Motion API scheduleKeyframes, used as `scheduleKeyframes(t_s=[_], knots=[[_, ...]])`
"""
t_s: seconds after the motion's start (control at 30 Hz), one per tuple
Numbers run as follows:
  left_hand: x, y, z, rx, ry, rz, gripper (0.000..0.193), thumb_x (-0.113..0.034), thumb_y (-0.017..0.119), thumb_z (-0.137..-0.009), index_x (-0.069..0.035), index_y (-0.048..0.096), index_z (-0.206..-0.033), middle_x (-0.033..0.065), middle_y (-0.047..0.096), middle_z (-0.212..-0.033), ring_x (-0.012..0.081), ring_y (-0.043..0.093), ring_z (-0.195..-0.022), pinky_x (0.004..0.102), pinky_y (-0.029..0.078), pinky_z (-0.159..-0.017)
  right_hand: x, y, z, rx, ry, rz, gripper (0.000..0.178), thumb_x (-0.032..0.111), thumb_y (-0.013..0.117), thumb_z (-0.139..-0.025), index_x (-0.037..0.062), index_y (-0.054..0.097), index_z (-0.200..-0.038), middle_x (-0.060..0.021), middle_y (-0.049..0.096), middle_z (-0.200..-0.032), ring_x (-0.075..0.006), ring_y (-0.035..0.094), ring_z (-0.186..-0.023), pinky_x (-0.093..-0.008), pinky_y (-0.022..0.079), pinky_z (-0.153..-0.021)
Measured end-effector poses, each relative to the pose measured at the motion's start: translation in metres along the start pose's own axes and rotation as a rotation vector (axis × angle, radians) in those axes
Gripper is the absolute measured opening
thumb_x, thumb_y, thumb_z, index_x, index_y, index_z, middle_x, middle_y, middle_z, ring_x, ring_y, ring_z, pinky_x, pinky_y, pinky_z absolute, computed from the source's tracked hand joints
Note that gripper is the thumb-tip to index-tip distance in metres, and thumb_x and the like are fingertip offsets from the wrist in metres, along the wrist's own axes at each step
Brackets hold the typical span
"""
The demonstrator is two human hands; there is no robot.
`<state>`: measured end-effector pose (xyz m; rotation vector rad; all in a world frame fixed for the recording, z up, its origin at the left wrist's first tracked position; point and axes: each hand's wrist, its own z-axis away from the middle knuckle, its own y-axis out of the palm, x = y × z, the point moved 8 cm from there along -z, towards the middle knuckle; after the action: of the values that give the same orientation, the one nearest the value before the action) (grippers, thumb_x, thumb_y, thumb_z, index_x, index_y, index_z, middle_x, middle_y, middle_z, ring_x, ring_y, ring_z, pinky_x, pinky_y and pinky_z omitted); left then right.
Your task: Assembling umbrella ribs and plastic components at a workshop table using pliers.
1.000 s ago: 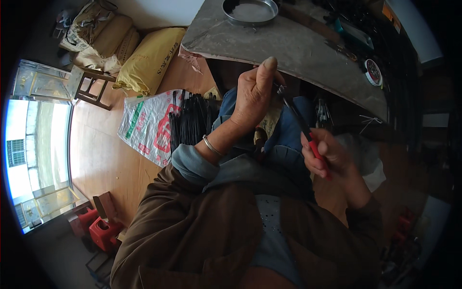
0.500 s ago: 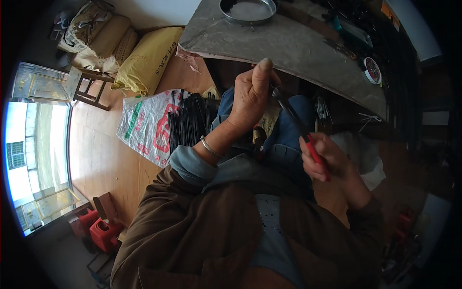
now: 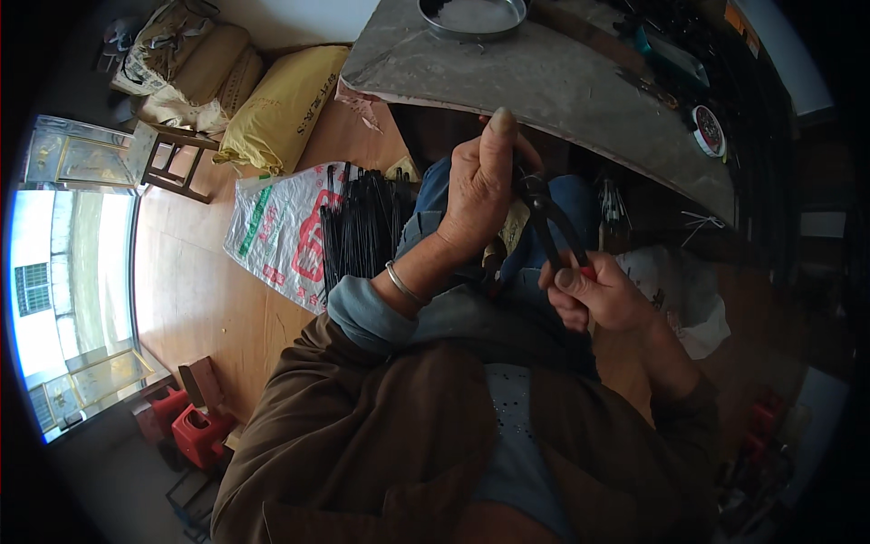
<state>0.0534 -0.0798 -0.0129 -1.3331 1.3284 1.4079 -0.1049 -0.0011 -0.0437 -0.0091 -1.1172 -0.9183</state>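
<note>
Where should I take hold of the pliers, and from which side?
Probably by the two handles of the pliers, from the lower right, where the right hand holds them: they spread apart toward that side, giving something to close a grip around. The head points up and left, close by the left hand, so that end looks crowded.

Pliers (image 3: pixel 540 199) extend forward-left from the right hand (image 3: pixel 603 292) to just beside the left hand (image 3: pixel 480 186), near a table (image 3: pixel 507 77) bearing a dish (image 3: pixel 471 35) ahead and a tin (image 3: pixel 700 140) farther right, while leftward on the floor (image 3: pixel 186 272) rods (image 3: pixel 358 231) lie on a sheet (image 3: pixel 272 238), with a sack (image 3: pixel 285 109) beyond.
</note>
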Motion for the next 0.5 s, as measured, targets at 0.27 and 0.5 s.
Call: scheduleKeyframes(t_s=[0.27,0.5], knots=[[0.0,0.007,0.001,0.084,-0.102,-0.035,0.075,-0.058,0.024,-0.099,-0.001,0.061,-0.069,0.002,0.054,-0.06,0.0082,0.049,-0.057,0.0231,0.04,-0.055,0.036,0.014,0.012,-0.054,-0.011,0.075,0.038,0.033,0.044,-0.1,-0.0013,0.05,-0.116,-0.0049,0.054,-0.072,-0.0109,0.056,-0.057,-0.0265,0.052,-0.058],[0.004,0.01,0.001,0.168,-0.103,0.021,0.072,-0.057,0.027,-0.099,-0.001,0.061,-0.07,0.0002,0.048,-0.055,0.0067,0.044,-0.052,0.023,0.034,-0.049,0.022,0.005,0.018,0.065,0.096,0.002,0.037,0.032,0.044,-0.1,-0.0014,0.049,-0.116,-0.0054,0.056,-0.074,-0.0112,0.058,-0.059,-0.0269,0.053,-0.061]])
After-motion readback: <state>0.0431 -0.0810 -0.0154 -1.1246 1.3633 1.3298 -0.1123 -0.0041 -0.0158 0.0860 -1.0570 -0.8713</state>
